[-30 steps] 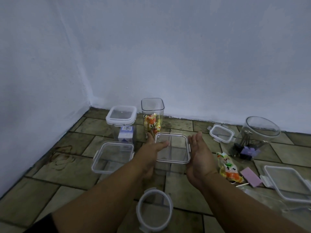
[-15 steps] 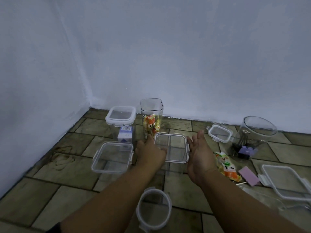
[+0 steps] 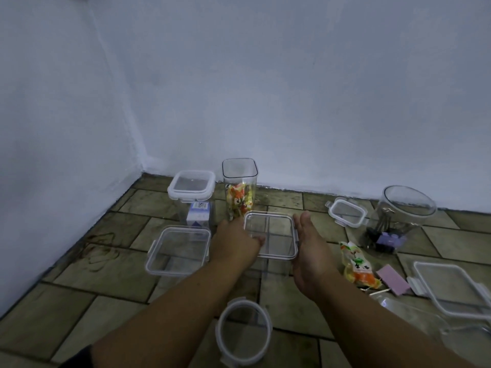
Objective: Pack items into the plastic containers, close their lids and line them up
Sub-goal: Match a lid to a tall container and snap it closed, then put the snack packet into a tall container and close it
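A clear square container with its lid (image 3: 269, 236) on top stands on the tiled floor in the middle. My left hand (image 3: 236, 243) is curled over the lid's left edge, thumb on top. My right hand (image 3: 309, 251) lies flat, fingers straight, against the lid's right side. Behind stands a tall open container (image 3: 240, 171) holding snack packets (image 3: 239, 200). A closed white-lidded container (image 3: 191, 185) holds a blue-white box (image 3: 199, 215). Right of my hands lie a snack packet (image 3: 356, 264) and a pink pad (image 3: 393, 278).
A lidded square container (image 3: 178, 251) stands at the left, and a round lidded one (image 3: 243, 333) sits near me. An open round container (image 3: 409, 200) holds binder clips (image 3: 382, 239). A small lid (image 3: 346, 211) and a large lid (image 3: 451, 288) lie at the right. Walls meet at the back left.
My left hand has gone from flat beside the lid to curled over its left edge. My right hand has stayed against the right side.
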